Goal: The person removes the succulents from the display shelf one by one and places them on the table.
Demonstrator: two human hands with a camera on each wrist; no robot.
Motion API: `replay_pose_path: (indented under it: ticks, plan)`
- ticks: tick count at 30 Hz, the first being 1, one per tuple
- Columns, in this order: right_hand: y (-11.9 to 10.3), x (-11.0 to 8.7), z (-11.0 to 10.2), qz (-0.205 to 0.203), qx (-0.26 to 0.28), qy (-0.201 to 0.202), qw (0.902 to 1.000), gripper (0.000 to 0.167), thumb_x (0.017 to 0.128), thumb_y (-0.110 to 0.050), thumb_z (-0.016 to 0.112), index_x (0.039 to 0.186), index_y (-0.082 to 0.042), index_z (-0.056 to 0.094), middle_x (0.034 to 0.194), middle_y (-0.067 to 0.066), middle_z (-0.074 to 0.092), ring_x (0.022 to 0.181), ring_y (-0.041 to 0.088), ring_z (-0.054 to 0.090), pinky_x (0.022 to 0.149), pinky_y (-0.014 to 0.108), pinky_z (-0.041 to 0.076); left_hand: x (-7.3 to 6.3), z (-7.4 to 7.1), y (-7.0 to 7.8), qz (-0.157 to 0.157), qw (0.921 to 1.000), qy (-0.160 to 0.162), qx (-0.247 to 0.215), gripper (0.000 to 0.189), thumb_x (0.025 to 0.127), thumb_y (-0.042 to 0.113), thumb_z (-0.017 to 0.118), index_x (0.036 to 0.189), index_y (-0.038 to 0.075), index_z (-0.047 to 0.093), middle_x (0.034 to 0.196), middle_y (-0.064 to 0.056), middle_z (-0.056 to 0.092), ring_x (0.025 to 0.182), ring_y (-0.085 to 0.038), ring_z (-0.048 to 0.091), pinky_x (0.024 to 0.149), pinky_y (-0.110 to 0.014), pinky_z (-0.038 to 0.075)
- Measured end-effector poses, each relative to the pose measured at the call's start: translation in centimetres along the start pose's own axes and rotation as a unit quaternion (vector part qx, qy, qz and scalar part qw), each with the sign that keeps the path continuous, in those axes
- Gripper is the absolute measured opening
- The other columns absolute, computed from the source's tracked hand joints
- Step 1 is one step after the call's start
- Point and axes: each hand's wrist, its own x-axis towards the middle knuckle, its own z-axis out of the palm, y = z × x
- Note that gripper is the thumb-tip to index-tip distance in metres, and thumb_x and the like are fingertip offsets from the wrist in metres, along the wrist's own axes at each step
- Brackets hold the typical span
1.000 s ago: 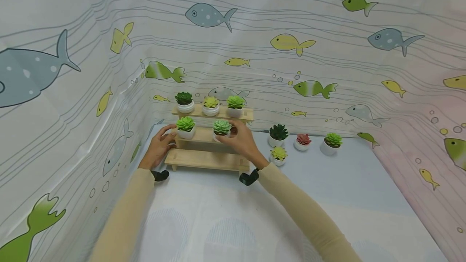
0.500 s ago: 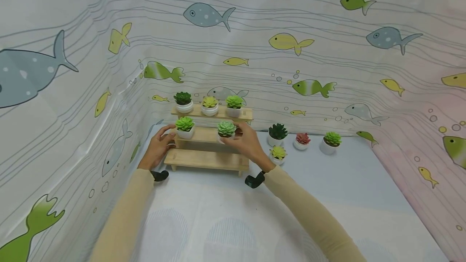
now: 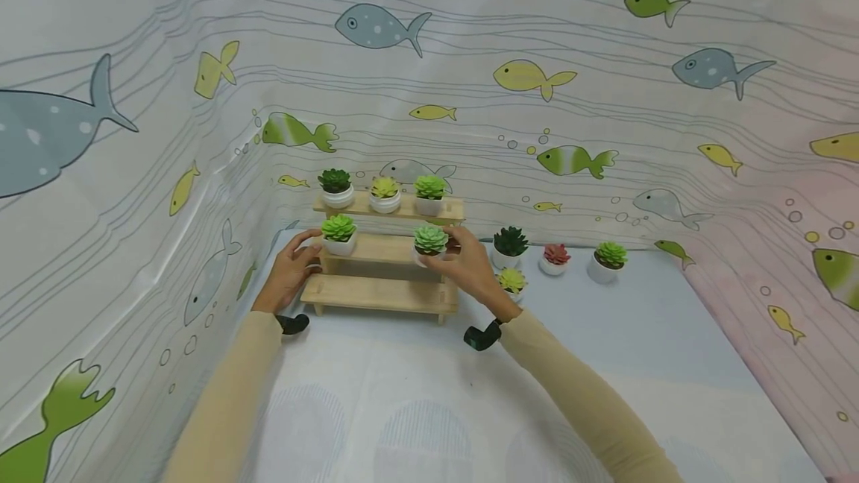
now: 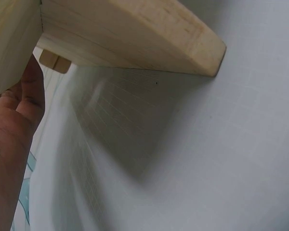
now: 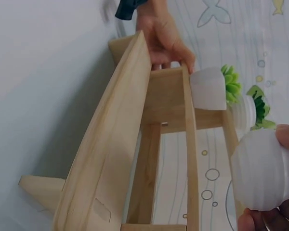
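Note:
My right hand point(image 3: 473, 268) pinches a small potted succulent point(image 3: 429, 238), pale green in a white pot, at the right end of the middle tier. In the right wrist view its ribbed white pot point(image 5: 262, 168) sits between thumb and fingers. The three-tier wooden stand point(image 3: 379, 294) has its left end gripped by my left hand point(image 3: 287, 273), whose fingers show behind the wood in the left wrist view. Close by that hand, a bright green succulent point(image 3: 338, 233) in a white pot stands on the middle tier's left end.
Three potted succulents, dark green point(image 3: 335, 188), yellow point(image 3: 385, 194) and green point(image 3: 429, 194), line the top tier. To the right on the table stand dark green point(image 3: 510, 246), yellow point(image 3: 511, 283), red point(image 3: 555, 259) and green point(image 3: 607, 261) ones. Fish-printed cloth point(image 3: 376, 80) hangs around.
My right hand has slid the pale green succulent rightward along the middle tier to near its right end. The left hand stays at the stand's left end.

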Motion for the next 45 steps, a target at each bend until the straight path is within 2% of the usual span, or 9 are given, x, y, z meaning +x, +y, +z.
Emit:
replay_pose_path:
  ticks: [8, 16, 23, 27, 31, 36, 45]
  plan:
    - [0.8, -0.6, -1.1, -0.002, 0.01, 0.003, 0.9999, 0.073, 0.087, -0.031, 0.086, 0.146, -0.003, 0.053, 0.13, 0.009, 0.058, 0.116, 0.025, 0.06, 0.1, 0.035, 0.051, 0.0, 0.1, 0.1, 0.0, 1.0, 0.005, 0.001, 0.046, 0.102, 0.027, 0.067, 0.146, 0.023, 0.053, 0.103, 0.001, 0.063, 0.091, -0.015, 0.062, 0.097, -0.053, 0.046]
    - [1.1, -1.3, -2.2, -0.004, 0.009, 0.009, 0.9999, 0.07, 0.086, -0.03, 0.087, 0.144, -0.006, 0.055, 0.131, 0.01, 0.058, 0.116, 0.026, 0.06, 0.103, 0.043, 0.05, 0.2, 0.0, -0.2, 0.004, 1.0, 0.004, -0.008, 0.046, 0.102, 0.025, 0.068, 0.146, 0.023, 0.054, 0.102, 0.001, 0.063, 0.09, -0.015, 0.062, 0.094, -0.05, 0.048]
    - [1.8, -1.8, -2.8, -0.008, 0.005, 0.02, 0.9998, 0.066, 0.087, -0.031, 0.086, 0.141, -0.006, 0.057, 0.129, 0.009, 0.059, 0.115, 0.025, 0.06, 0.103, 0.041, 0.05, 0.1, 0.0, -0.3, 0.004, 1.0, 0.001, -0.007, 0.047, 0.102, 0.026, 0.067, 0.147, 0.022, 0.053, 0.1, 0.001, 0.062, 0.091, -0.017, 0.061, 0.092, -0.048, 0.05]
    - [2.2, -2.1, -3.3, -0.001, 0.005, 0.024, 0.9997, 0.067, 0.087, -0.032, 0.086, 0.142, -0.007, 0.057, 0.13, 0.008, 0.059, 0.116, 0.025, 0.059, 0.104, 0.045, 0.049, 0.2, 0.0, -0.2, 0.006, 1.0, -0.001, -0.007, 0.047, 0.102, 0.026, 0.067, 0.147, 0.022, 0.053, 0.101, 0.001, 0.063, 0.091, -0.015, 0.062, 0.093, -0.049, 0.049]
    - [2.5, -2.4, -3.9, 0.005, 0.005, 0.025, 0.9997, 0.068, 0.087, -0.034, 0.086, 0.142, -0.007, 0.057, 0.13, 0.008, 0.059, 0.117, 0.025, 0.059, 0.104, 0.044, 0.049, 0.2, 0.1, -0.1, 0.007, 0.9999, -0.002, -0.007, 0.047, 0.102, 0.026, 0.067, 0.147, 0.022, 0.053, 0.1, 0.002, 0.063, 0.09, -0.014, 0.062, 0.093, -0.049, 0.049]
    - [3.2, -2.7, -4.5, 0.013, -0.004, 0.029, 0.9995, 0.068, 0.086, -0.033, 0.086, 0.142, -0.009, 0.057, 0.131, 0.007, 0.058, 0.118, 0.025, 0.059, 0.103, 0.039, 0.05, 0.1, 0.0, 0.0, 0.009, 0.9999, -0.003, -0.008, 0.048, 0.102, 0.027, 0.068, 0.147, 0.022, 0.053, 0.1, 0.002, 0.063, 0.089, -0.014, 0.062, 0.09, -0.046, 0.051]
    - [4.3, -3.6, -5.6, 0.038, -0.002, 0.037, 0.9986, 0.074, 0.086, -0.036, 0.086, 0.145, -0.006, 0.053, 0.134, 0.01, 0.056, 0.12, 0.028, 0.058, 0.105, 0.043, 0.048, 0.1, 0.0, -0.1, 0.012, 0.9998, -0.005, -0.015, 0.046, 0.102, 0.026, 0.068, 0.145, 0.022, 0.054, 0.098, 0.002, 0.062, 0.088, -0.014, 0.061, 0.085, -0.04, 0.053]
